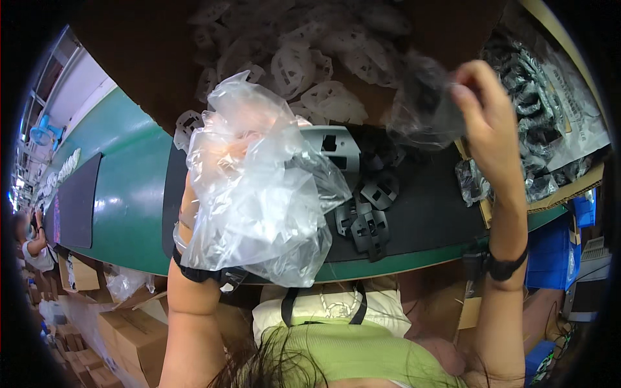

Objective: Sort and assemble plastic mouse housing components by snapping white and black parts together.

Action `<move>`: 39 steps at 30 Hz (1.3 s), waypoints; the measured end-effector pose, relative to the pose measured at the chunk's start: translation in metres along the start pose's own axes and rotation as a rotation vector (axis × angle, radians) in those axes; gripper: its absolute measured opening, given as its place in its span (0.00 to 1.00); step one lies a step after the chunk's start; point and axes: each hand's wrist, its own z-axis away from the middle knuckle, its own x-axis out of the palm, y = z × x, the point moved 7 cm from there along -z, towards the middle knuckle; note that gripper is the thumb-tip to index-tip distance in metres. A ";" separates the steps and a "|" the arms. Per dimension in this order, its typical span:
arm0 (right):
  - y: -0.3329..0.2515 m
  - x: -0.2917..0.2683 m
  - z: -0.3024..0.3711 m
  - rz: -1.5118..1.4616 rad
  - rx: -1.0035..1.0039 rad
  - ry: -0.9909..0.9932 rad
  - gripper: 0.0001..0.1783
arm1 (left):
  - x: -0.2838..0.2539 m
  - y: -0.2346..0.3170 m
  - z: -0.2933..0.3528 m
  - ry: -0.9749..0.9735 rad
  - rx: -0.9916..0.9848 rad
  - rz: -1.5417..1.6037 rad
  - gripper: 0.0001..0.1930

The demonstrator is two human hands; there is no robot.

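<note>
A bunch of crumpled clear plastic bags (272, 207) covers my left hand (249, 139) and much of that wrist. The hand shows only faintly through the film, closed on the bags. Just right of it is a grey moulded plastic part (339, 152) with a square cutout; whether my fingers touch it is hidden. My right hand (490, 113), raised at the right, pinches the edge of a clear bag (424, 107) between thumb and fingers. That bag looks thin and slightly blurred. Several grey moulded parts (370, 229) lie on the black mat (420, 220) between my arms.
A large brown carton (149, 71) at the back holds many white translucent pieces (294, 71). At the right, another carton (563, 202) contains dark parts wrapped in film (533, 97). The green table (129, 194) extends left, where a person (37, 242) sits. Blue bins (550, 258) stand lower right.
</note>
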 end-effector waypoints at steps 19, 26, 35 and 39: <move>0.009 -0.019 0.010 -0.539 0.086 0.339 0.08 | 0.033 0.037 -0.009 0.094 0.165 -1.014 0.06; -0.084 0.056 -0.050 -1.110 -0.050 -0.202 0.13 | -0.008 0.060 0.005 0.352 0.500 -1.055 0.07; -0.083 0.026 0.051 -0.428 -0.309 -0.124 0.19 | -0.214 0.361 0.310 0.994 1.059 -1.230 0.09; -0.070 0.027 0.143 -0.123 -0.279 -0.093 0.20 | -0.156 0.257 0.328 1.369 1.354 -1.324 0.10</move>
